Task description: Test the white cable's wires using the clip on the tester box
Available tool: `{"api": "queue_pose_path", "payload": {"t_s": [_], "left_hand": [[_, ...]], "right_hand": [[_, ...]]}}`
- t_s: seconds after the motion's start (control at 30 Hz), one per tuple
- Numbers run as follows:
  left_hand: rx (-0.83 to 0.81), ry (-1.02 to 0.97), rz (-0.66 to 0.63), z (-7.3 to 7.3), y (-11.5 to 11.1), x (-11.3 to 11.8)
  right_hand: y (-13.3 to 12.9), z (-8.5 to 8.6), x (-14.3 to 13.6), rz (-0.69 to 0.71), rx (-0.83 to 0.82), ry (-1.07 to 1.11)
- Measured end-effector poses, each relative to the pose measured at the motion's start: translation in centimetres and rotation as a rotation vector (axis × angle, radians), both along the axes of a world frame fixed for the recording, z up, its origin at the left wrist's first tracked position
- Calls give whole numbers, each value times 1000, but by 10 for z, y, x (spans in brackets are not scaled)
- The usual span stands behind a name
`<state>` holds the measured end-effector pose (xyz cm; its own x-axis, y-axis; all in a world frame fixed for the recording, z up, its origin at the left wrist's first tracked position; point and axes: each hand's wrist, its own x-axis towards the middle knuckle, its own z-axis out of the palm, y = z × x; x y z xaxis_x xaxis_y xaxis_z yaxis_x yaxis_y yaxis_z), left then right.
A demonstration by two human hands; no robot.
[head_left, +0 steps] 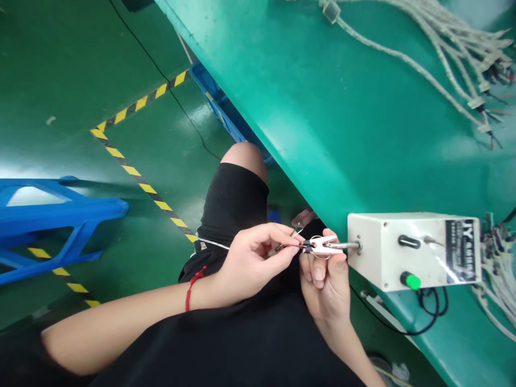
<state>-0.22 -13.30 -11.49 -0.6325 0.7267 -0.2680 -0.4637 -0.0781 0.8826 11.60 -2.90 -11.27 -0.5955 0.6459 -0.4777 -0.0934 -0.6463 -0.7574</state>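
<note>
My left hand [252, 258] pinches the end of a thin white cable [213, 244] and holds its tip against a white clip [324, 245]. The clip sits on a metal rod [350, 245] that sticks out of the side of a white control box [411, 250]. My right hand [325, 279] is under the clip, its fingers closed around it. The cable runs back across my lap. A red string bracelet [192, 285] is on my left wrist.
The box, with a black switch and a green button [411, 280], stands at the edge of a green bench [342, 107]. A bundle of white cables [443, 48] lies on the bench at top right, more at right. A blue crate [52, 220] stands on the floor, left.
</note>
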Motion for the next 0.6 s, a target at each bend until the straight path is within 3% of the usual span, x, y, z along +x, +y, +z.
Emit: {"api": "queue_pose_path", "payload": {"t_s": [0.13, 0.23, 0.3, 0.4, 0.5, 0.6], "left_hand": [[7, 2, 2, 2, 1, 0], [-7, 16, 1, 2, 1, 0], [-22, 37, -10, 2, 0, -1], [-19, 53, -23, 0, -1, 0], [-9, 42, -31, -2, -2, 1], [-8, 25, -29, -2, -2, 2]], "right_hand": [[-2, -1, 8, 79, 99, -102], [-6, 6, 26, 154, 430, -270], [-6, 13, 40, 51, 833, -378], [3, 22, 53, -305, 1268, -559], [15, 22, 52, -486, 1366, -718], [19, 19, 49, -521, 1336, -755]]}}
